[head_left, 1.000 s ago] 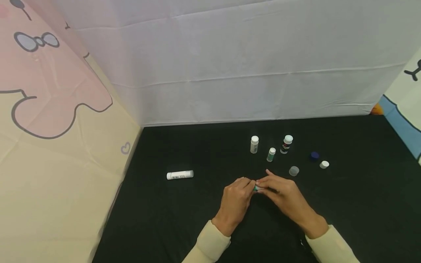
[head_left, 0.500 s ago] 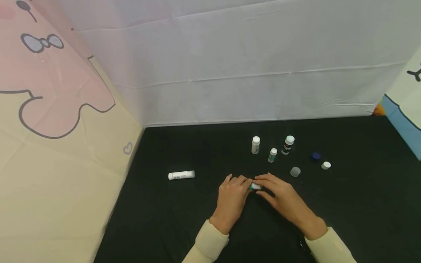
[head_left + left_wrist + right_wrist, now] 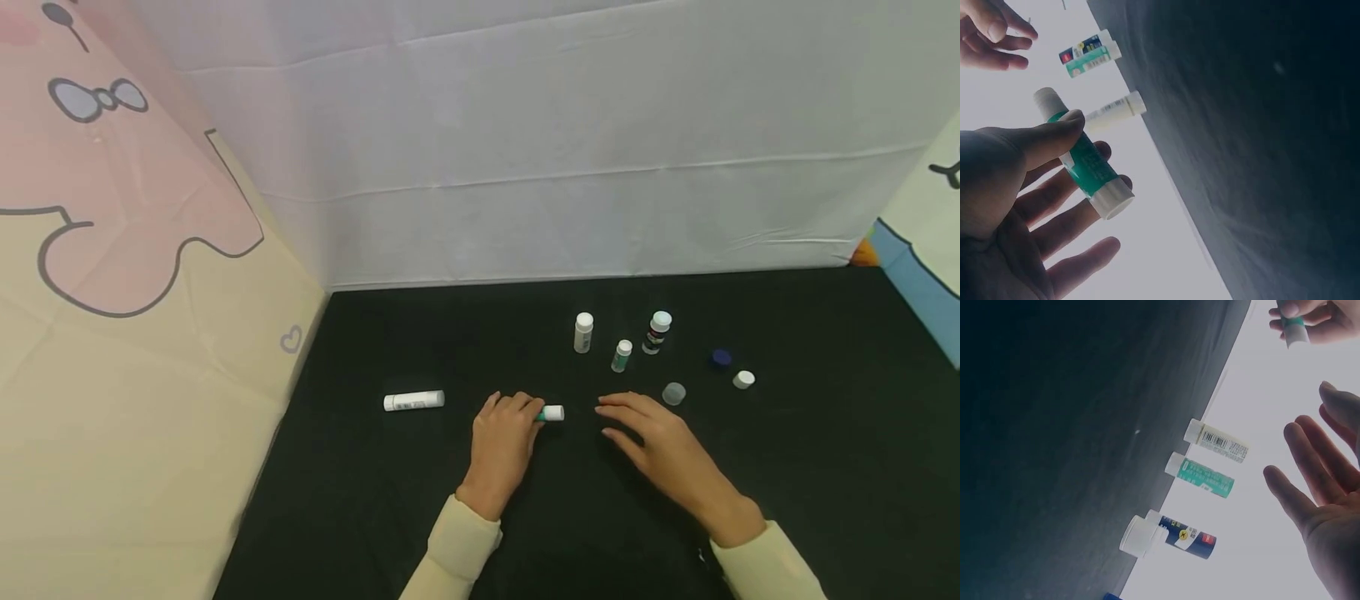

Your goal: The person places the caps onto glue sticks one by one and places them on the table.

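My left hand [image 3: 501,446] pinches a green glue stick [image 3: 1088,162] between thumb and fingers, above the black table. In the head view, its white end [image 3: 553,412] points right. Its green label and both pale ends show in the left wrist view. My right hand [image 3: 663,442] hovers to the right, fingers extended and spread a little, holding nothing; a gap separates it from the glue stick. Nearest to it lies a translucent cap [image 3: 673,393]. Left of my left hand, a white glue stick [image 3: 414,401] lies on its side.
Upright behind the hands are a white glue stick [image 3: 583,333], a small green one [image 3: 621,357] and a dark blue one [image 3: 657,333], all white-topped. A dark blue cap [image 3: 721,358] and a white cap [image 3: 744,380] lie to the right. A white cloth wall [image 3: 480,225] borders the back.
The right hand's fingers have come off the green glue stick. The left hand has carried it leftward, and its white end is now exposed. The other glue sticks stay put.
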Available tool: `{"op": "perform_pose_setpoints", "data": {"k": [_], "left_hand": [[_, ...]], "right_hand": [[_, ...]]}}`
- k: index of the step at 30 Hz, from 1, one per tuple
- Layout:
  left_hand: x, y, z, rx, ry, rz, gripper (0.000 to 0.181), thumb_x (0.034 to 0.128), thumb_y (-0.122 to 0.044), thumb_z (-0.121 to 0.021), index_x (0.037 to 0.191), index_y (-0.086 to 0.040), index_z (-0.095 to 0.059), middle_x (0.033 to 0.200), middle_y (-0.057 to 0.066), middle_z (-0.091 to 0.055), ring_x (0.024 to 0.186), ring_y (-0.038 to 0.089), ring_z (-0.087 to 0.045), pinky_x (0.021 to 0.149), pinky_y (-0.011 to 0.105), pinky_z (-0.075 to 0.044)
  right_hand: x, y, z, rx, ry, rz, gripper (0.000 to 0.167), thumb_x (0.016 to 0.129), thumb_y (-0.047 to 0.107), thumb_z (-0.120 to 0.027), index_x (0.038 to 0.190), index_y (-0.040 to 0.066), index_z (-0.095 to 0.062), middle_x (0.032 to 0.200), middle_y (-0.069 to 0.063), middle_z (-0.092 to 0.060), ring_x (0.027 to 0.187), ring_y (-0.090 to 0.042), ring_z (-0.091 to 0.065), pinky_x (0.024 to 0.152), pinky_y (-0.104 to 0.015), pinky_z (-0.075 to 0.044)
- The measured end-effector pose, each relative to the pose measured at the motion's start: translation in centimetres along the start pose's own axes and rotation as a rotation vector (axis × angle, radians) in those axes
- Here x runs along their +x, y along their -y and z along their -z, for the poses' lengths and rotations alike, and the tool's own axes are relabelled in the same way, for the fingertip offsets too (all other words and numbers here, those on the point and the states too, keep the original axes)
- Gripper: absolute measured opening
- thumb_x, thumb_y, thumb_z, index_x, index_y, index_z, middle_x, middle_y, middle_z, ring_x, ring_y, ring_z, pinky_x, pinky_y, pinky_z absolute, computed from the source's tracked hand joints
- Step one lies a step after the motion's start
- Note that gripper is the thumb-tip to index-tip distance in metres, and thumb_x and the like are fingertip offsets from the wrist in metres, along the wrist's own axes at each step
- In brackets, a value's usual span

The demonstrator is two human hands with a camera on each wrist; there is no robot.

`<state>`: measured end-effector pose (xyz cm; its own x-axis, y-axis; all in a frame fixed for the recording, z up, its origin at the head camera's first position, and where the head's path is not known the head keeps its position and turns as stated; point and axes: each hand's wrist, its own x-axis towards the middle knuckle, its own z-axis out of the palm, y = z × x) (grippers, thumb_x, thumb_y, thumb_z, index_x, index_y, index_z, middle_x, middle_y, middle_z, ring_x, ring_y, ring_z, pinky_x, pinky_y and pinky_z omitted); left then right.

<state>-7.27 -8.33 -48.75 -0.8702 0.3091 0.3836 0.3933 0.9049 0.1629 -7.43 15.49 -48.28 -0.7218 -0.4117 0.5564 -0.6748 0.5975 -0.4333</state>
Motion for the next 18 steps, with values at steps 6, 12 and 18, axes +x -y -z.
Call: {"op": "perform_pose_setpoints", "data": {"k": [6, 12, 18], "left_hand": [[0.0, 0.9, -0.2, 0.019, 0.002, 0.018, 0.025, 0.0858, -0.018, -0.089, 0.11, -0.014, -0.082, 0.103, -0.002, -0.078, 0.094, 0.018, -0.075, 0.104, 0.045, -0.056], [0.1, 2.0, -0.4, 0.033, 0.015, 0.053, 0.023, 0.086, -0.016, -0.089, 0.109, -0.014, -0.083, 0.104, -0.001, -0.078, 0.095, 0.019, -0.075, 0.105, 0.047, -0.055], [0.3, 3.2, -0.6, 0.049, 0.033, 0.088, 0.023, 0.0866, -0.016, -0.088, 0.109, -0.013, -0.083, 0.103, 0.0, -0.078, 0.095, 0.02, -0.075, 0.106, 0.048, -0.055]], "right_hand": [[-0.2, -0.3, 0.3, 0.004, -0.003, -0.009, 0.04, 0.072, -0.005, -0.092, 0.109, 0.005, -0.079, 0.116, -0.007, -0.074, 0.102, -0.024, -0.072, 0.095, -0.022, -0.052], [-0.4, -0.7, 0.6, -0.005, -0.01, -0.003, 0.023, 0.088, 0.011, -0.087, 0.108, 0.004, -0.079, 0.115, -0.008, -0.075, 0.101, -0.026, -0.073, 0.091, -0.03, -0.054], [-0.8, -1.5, 1.0, 0.003, -0.014, -0.011, 0.026, 0.085, 0.004, -0.087, 0.109, 0.002, -0.078, 0.116, -0.01, -0.074, 0.101, -0.028, -0.072, 0.097, -0.018, -0.049]]}}
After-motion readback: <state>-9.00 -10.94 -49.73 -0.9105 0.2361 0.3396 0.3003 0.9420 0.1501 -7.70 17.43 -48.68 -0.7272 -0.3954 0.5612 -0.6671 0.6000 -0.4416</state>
